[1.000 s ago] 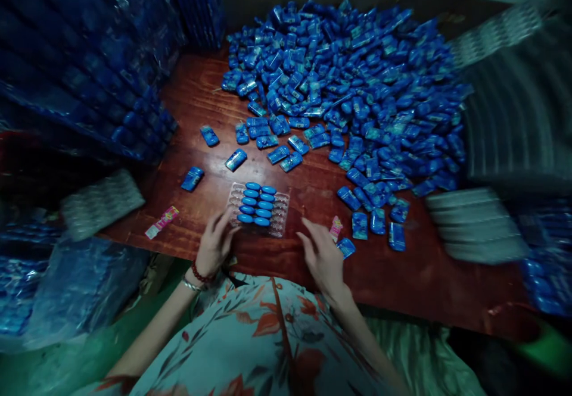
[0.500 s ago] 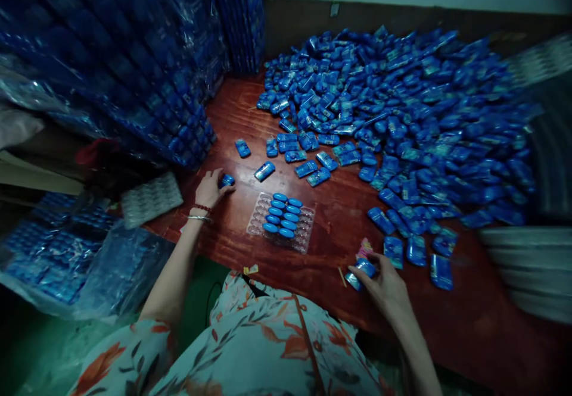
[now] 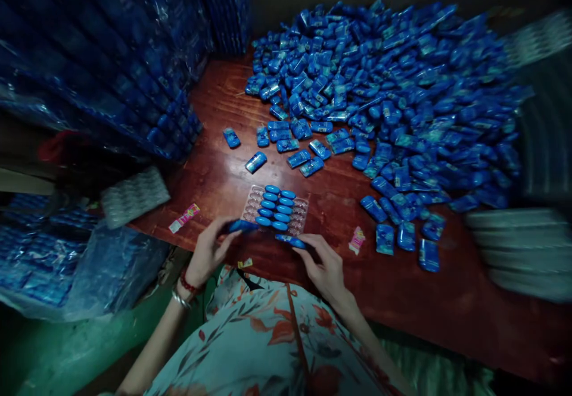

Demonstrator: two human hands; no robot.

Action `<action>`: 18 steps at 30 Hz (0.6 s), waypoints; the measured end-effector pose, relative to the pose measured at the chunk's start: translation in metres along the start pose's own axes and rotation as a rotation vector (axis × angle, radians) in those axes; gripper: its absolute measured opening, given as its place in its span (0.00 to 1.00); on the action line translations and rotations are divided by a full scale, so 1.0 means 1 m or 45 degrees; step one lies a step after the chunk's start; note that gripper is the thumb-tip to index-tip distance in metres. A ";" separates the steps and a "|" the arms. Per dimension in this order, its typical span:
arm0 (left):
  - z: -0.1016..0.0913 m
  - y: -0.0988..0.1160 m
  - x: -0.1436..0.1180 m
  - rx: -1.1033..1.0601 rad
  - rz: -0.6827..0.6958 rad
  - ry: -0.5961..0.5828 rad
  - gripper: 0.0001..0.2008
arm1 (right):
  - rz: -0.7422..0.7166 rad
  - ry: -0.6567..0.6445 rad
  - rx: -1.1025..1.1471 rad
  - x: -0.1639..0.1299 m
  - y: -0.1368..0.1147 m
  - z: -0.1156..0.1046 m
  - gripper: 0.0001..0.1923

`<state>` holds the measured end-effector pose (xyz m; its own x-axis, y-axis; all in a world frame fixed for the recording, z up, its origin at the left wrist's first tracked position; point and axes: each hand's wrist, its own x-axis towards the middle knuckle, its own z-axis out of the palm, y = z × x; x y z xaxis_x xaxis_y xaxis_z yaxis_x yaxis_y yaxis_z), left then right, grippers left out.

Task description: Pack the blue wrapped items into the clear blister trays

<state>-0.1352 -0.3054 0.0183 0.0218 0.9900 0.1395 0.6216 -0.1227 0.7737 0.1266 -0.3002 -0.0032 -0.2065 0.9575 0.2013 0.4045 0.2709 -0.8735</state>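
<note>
Each hand pinches one small blue packet at the near edge of the clear tray (image 3: 300, 208) — left hand (image 3: 206, 252) on the left packet (image 3: 242, 225), right hand (image 3: 322, 263) on the right packet (image 3: 291, 241). They look light, slick and slightly soft, best gripped by the ends — the tray holds two short rows of blue packets (image 3: 274, 206), its other pockets bare

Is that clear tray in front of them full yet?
Partly full: the clear tray has blue packets in its middle, empty pockets at both sides.
</note>
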 end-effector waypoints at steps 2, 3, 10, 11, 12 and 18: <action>0.014 0.002 -0.012 -0.010 0.122 -0.013 0.11 | -0.199 -0.099 -0.145 0.003 0.003 0.007 0.13; 0.020 0.000 -0.015 0.015 0.187 -0.022 0.12 | -0.281 -0.157 -0.240 0.005 0.004 0.008 0.15; 0.028 -0.012 -0.002 0.352 0.744 -0.199 0.18 | -0.526 -0.483 -0.794 0.026 -0.005 -0.001 0.16; 0.027 -0.011 0.001 0.387 0.818 -0.230 0.18 | -0.532 -0.522 -0.815 0.029 -0.008 -0.002 0.15; 0.026 -0.008 0.003 0.412 0.874 -0.252 0.18 | -0.533 -0.553 -0.832 0.031 -0.010 -0.002 0.15; 0.033 0.001 0.010 0.464 1.016 -0.304 0.16 | -0.478 -0.595 -0.893 0.031 -0.013 0.003 0.13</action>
<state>-0.1091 -0.2937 0.0000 0.6885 0.6135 0.3868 0.5603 -0.7886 0.2534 0.1122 -0.2744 0.0127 -0.7102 0.6989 0.0847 0.6541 0.6995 -0.2880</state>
